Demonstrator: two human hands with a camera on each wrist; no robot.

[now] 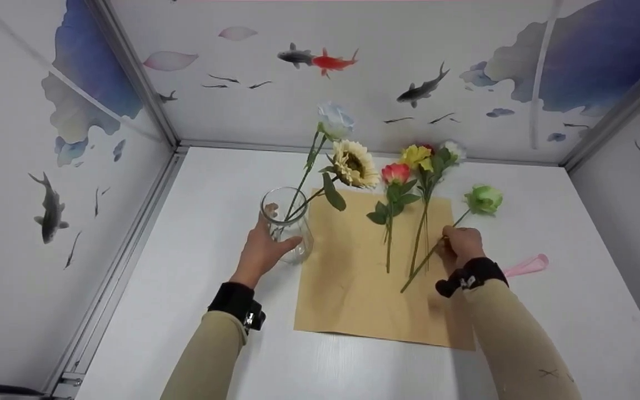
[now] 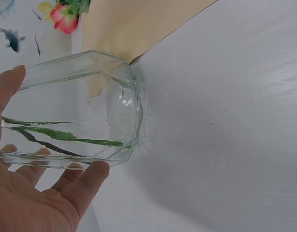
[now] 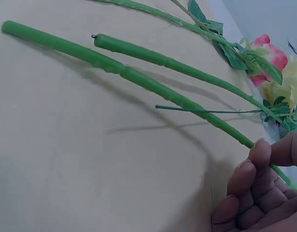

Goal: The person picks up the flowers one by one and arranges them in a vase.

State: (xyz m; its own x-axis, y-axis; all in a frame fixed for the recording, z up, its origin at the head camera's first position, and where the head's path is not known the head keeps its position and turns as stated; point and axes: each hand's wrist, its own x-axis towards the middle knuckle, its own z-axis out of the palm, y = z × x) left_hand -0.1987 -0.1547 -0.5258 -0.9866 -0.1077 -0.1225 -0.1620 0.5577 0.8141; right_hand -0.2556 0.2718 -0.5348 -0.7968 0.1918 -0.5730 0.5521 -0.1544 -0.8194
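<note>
My left hand (image 1: 264, 250) holds a clear glass vase (image 1: 304, 244) by its side, thumb on one face and fingers along the other. A pale blue flower (image 1: 335, 121) and a cream sunflower (image 1: 355, 164) stand in the vase, leaning right; in the left wrist view their green stems (image 2: 66, 134) show through the glass. My right hand (image 1: 463, 244) pinches the stem of a green flower (image 1: 484, 199) between thumb and fingertips. That stem (image 3: 148, 83) slants over the brown paper, its cut end toward the lower left in the head view.
A sheet of brown kraft paper (image 1: 353, 311) lies on the white table (image 1: 198, 194). On it rest a pink-red flower (image 1: 396, 173), a yellow flower (image 1: 417, 157) and a white flower (image 1: 454, 150). A pink translucent object (image 1: 528, 266) lies beyond my right wrist. Printed panels (image 1: 231, 111) enclose the table.
</note>
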